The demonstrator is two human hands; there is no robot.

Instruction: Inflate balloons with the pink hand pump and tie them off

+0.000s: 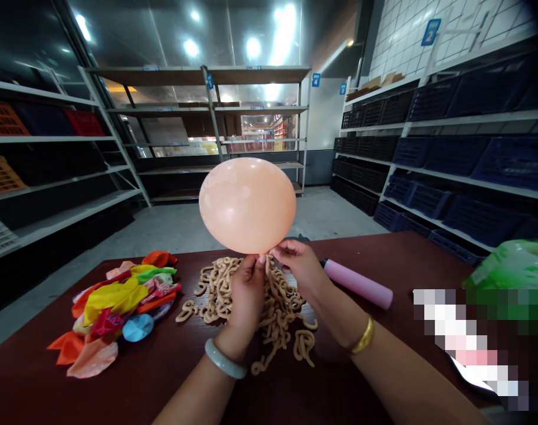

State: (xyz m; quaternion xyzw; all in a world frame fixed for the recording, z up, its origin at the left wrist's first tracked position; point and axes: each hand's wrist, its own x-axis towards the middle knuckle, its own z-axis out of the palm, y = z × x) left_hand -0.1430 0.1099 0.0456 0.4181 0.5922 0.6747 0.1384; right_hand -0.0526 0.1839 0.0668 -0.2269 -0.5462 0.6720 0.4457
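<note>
An inflated peach-coloured balloon [248,203] stands above the table, its neck end pointing down toward me. My left hand [248,289] pinches the neck between thumb and fingers. On the other side of the neck, my right hand [299,265] also has its fingertips closed on it; the neck itself is mostly hidden by the fingers. Beneath both hands lies a heap of tan, curled rubber-like loops [218,286], some strung out toward the front. To the left is a pile of flat, uninflated balloons [114,295] in many colours.
A pink cylinder with a black end, possibly a hand pump [357,283], lies right of the heap on the dark red table [163,389]. A green plastic bag [512,265] and a blurred-out object are at the right edge. Shelves with crates [450,156] surround the table.
</note>
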